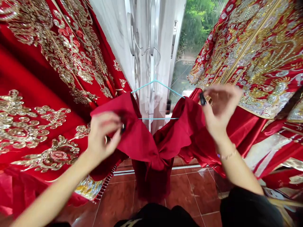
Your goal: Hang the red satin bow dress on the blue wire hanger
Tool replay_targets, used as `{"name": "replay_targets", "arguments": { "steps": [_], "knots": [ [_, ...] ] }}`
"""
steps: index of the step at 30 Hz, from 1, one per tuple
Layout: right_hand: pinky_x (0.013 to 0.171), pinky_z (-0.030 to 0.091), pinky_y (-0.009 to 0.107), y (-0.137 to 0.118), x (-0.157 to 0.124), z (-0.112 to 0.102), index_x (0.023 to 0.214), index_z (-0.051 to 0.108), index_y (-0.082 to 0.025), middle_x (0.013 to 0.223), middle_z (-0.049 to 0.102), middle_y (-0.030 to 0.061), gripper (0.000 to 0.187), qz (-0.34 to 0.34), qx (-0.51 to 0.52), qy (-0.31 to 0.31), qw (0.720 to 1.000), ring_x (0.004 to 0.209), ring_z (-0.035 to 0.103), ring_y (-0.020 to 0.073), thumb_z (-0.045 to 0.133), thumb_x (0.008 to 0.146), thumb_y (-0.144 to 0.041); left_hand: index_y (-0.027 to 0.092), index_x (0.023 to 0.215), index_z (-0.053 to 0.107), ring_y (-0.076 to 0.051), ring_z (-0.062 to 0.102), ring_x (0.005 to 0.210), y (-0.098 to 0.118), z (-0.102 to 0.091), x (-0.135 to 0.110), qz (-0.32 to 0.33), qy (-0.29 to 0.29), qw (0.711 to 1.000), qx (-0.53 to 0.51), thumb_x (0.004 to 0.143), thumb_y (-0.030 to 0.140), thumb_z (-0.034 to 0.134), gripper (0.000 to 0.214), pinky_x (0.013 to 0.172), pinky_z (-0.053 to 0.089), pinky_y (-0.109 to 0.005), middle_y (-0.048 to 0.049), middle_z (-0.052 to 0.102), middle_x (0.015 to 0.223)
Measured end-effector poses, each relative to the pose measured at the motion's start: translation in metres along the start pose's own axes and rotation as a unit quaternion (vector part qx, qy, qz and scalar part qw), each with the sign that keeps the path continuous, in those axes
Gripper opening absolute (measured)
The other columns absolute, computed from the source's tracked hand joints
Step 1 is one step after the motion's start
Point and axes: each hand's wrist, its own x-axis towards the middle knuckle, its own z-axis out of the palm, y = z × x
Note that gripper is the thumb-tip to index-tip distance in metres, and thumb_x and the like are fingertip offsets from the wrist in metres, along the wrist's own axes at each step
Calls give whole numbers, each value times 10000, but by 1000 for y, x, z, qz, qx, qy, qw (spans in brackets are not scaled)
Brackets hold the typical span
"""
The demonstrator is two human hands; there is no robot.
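A plain dark red garment (151,142) hangs on a light blue wire hanger (157,83) hooked in front of a white curtain. My left hand (103,137) is closed on the garment's left edge, fingers pinched around a small dark clip. My right hand (220,108) pinches the garment's right edge at the hanger's end, with another small dark clip (203,99) at its fingertips. A thin bracelet sits on my right wrist.
Red robes heavy with gold embroidery hang on both sides, one on the left (42,94) and one on the right (255,56). A white curtain (146,37) and a window with greenery are behind. Red-brown floor tiles (189,192) lie below.
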Motion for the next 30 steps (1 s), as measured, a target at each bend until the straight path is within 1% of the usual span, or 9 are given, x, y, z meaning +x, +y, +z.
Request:
{"name": "replay_targets", "arguments": {
  "steps": [2,3,8,11,15,19,23,26,30],
  "knots": [
    [871,545,480,-11,-44,-4,1155,446,-305,1016,561,40,283,32,14,48,998,991,619,230,569,900,-310,280,900,587,-186,665,798,30,-5,-50,45,0,999,-9,833,133,586,161,834,593,-447,11,645,869],
    [897,532,497,-18,-65,-3,1131,467,-287,1015,567,42,282,70,1,59,996,1009,614,236,598,881,-290,272,920,601,-179,676,791,43,-5,-73,15,-15,1000,-2,816,107,609,195,852,592,-447,10,667,882],
    [989,487,530,-56,-146,10,1139,498,-261,1130,544,73,301,249,-10,102,963,1113,575,239,629,869,-244,214,1029,586,-226,678,990,81,9,-149,-323,70,942,-58,857,157,642,189,815,591,-387,-76,660,1028],
    [1011,468,535,-68,-168,15,1164,501,-261,1172,526,81,302,275,-19,99,956,1133,562,233,603,884,-212,217,1064,570,-207,659,1007,79,11,-159,-388,109,909,-102,850,173,682,246,849,579,-366,-81,623,1098],
    [1058,421,567,-58,-147,11,1212,517,-258,1242,527,104,360,215,-91,32,972,1218,523,268,619,868,-247,253,1164,554,-234,628,1084,66,6,-123,-362,89,921,-115,839,168,690,362,997,531,-456,-89,577,1180],
    [1142,336,590,-39,-86,22,1320,459,-264,1351,496,123,501,135,-170,14,976,1368,426,307,589,839,-315,313,1193,567,-313,501,1286,53,11,-39,-237,59,970,-6,848,241,681,370,1178,349,-587,-88,543,1223],
    [1173,221,666,-25,-50,47,1502,257,-248,1567,325,160,750,171,-242,-84,951,1509,227,346,525,805,-312,323,1373,449,-335,350,1454,35,34,32,-251,-20,967,31,832,317,680,588,1263,199,-579,-100,414,1462],
    [1174,193,686,-17,-46,53,1535,210,-240,1606,300,148,806,198,-261,-118,937,1518,206,346,490,780,-274,296,1459,363,-378,235,1516,22,51,52,-302,-70,950,34,785,324,679,745,1263,66,-643,-108,332,1568],
    [1167,316,575,-5,-46,36,1498,327,-194,1496,482,147,779,205,-240,-129,940,1395,411,310,503,739,-208,284,1481,354,-375,348,1469,7,51,52,-320,-93,942,29,769,267,581,747,1233,82,-697,-97,428,1529]
  ]
}}
